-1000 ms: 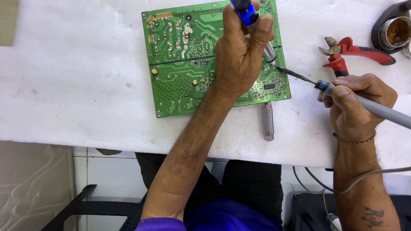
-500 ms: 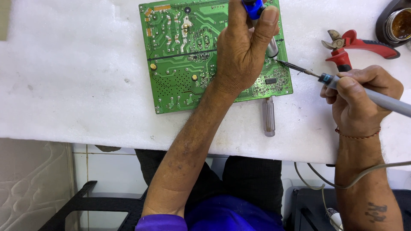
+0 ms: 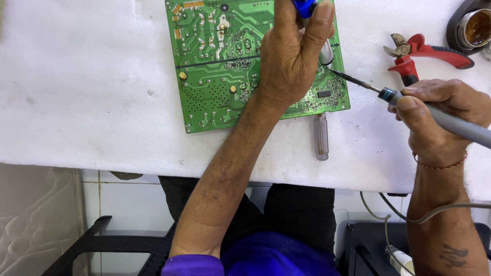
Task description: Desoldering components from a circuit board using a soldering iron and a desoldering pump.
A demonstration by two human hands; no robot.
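White padding (image 3: 76, 102) covers the bench under a green circuit board (image 3: 220, 61). Left hand (image 3: 291, 56) rests on it, closed around a blue tool (image 3: 305, 7), perhaps a desoldering pump. Right hand (image 3: 434, 117) grips a soldering iron (image 3: 409, 105), tip at the board's edge.

A white, slightly fuzzy foam sheet (image 3: 87, 92) covers the tabletop under even, bright light. Below its front edge lie pale floor tiles (image 3: 125, 202), a cream patterned panel (image 3: 36, 220) and a black frame (image 3: 97, 245).
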